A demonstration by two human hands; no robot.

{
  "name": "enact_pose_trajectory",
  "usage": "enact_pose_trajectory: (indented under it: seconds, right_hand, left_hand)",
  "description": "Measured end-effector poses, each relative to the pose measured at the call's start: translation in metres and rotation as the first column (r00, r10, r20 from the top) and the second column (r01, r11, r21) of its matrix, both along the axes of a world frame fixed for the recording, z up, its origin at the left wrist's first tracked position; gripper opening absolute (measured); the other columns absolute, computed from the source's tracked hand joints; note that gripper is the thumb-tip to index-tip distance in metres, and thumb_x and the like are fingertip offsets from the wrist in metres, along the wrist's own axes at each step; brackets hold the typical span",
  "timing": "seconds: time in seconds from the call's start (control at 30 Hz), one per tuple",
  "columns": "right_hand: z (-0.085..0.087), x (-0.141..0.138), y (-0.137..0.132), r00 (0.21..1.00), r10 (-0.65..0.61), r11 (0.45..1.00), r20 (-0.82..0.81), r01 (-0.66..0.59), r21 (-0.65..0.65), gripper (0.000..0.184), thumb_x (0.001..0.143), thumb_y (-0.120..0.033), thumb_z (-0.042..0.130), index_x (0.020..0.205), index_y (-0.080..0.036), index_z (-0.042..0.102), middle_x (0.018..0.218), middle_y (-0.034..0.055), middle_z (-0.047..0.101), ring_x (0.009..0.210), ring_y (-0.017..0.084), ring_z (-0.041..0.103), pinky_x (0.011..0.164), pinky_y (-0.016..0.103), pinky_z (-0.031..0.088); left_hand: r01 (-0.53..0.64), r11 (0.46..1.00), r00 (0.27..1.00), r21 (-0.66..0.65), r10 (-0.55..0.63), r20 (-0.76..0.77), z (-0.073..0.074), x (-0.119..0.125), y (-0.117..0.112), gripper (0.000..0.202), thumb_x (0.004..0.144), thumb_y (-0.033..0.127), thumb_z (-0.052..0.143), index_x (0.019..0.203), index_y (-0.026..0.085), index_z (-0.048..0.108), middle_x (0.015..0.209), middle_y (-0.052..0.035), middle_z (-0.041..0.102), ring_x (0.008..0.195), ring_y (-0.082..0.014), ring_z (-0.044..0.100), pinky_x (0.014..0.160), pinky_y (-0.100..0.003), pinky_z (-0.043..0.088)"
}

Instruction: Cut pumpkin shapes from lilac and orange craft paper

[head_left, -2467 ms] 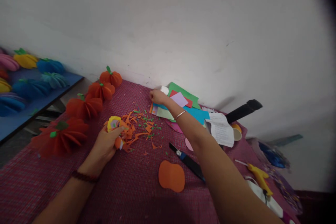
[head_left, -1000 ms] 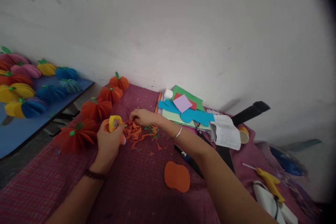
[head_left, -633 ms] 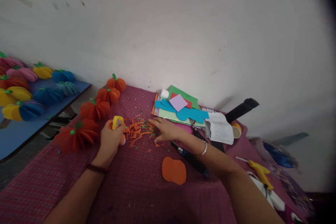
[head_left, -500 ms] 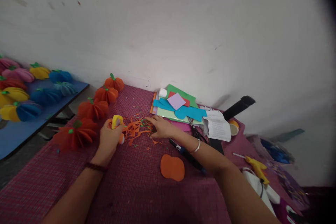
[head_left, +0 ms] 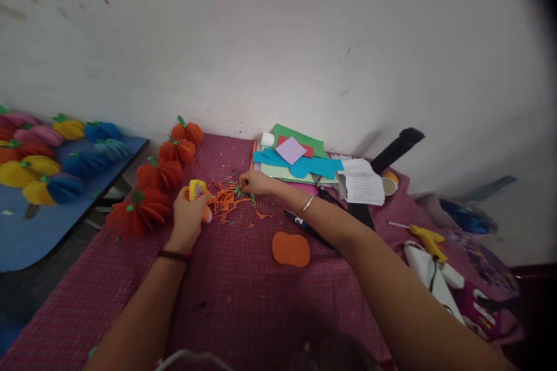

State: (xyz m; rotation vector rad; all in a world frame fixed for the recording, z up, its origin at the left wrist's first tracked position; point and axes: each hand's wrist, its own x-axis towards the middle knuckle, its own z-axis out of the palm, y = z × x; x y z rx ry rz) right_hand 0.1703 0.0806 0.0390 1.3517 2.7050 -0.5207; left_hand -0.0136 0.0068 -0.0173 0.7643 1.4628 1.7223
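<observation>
Paper pumpkins (head_left: 65, 188) crowded a blue table (head_left: 39, 239)

Over to the right, we saw a yellow glue gun (head_left: 429, 240), a printed sheet (head_left: 364, 184) beside a roll (head_left: 390, 177), and a black tube (head_left: 395, 149) slanting up toward the pale wall (head_left: 270, 40).

Craft workspace — finned pumpkins (head_left: 176, 152), coloured sheets (head_left: 319, 169), cut scraps (head_left: 226, 199), yellow glue gun (head_left: 429, 239)

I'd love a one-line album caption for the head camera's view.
Left hand holding yellow and orange scraps, right hand at the scattered clippings, beside a row of orange pumpkin ornaments.
</observation>
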Motion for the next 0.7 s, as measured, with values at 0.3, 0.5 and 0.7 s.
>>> enact_pose_trajectory:
  seconds: [0.3,0.5,0.7]
  right_hand:
    - [0.013,-0.049,-0.008,0.934,0.32,0.939,0.157,-0.335,0.08,0.074,0.067,-0.034,0.074,0.134,-0.017,0.046,0.131,0.0175,0.049,0.114,0.033,0.053,0.088,0.04,0.047]
    - [0.006,-0.046,-0.033,0.875,0.445,0.878,0.189,-0.468,0.1,0.079,0.064,-0.035,0.077,0.134,-0.016,0.046,0.129,0.0171,0.048,0.113,0.033,0.051,0.091,0.044,0.046]
    - [-0.009,-0.041,-0.045,0.931,0.363,0.923,-0.042,-0.352,0.156,0.031,0.08,-0.023,0.062,0.109,-0.013,0.063,0.109,0.0153,0.058,0.093,0.025,0.057,0.081,0.037,0.047]
  left_hand:
    - [-0.008,0.999,0.999,0.034,0.007,0.038,0.0,0.0,0.001,0.027,0.052,0.013,0.067,0.076,0.016,0.053,0.07,0.0044,0.054,0.06,-0.0097,0.051,0.061,-0.024,0.042]
    - [-0.046,0.997,0.997,0.062,0.042,0.057,0.007,0.001,0.0,0.028,0.052,0.01,0.066,0.076,0.016,0.054,0.071,0.0044,0.055,0.061,-0.0092,0.051,0.061,-0.023,0.042]
    - [-0.033,0.994,0.994,0.105,0.021,0.112,0.008,0.004,-0.002,0.027,0.054,0.011,0.067,0.076,0.017,0.053,0.071,0.0051,0.055,0.061,-0.0079,0.052,0.06,-0.021,0.042]
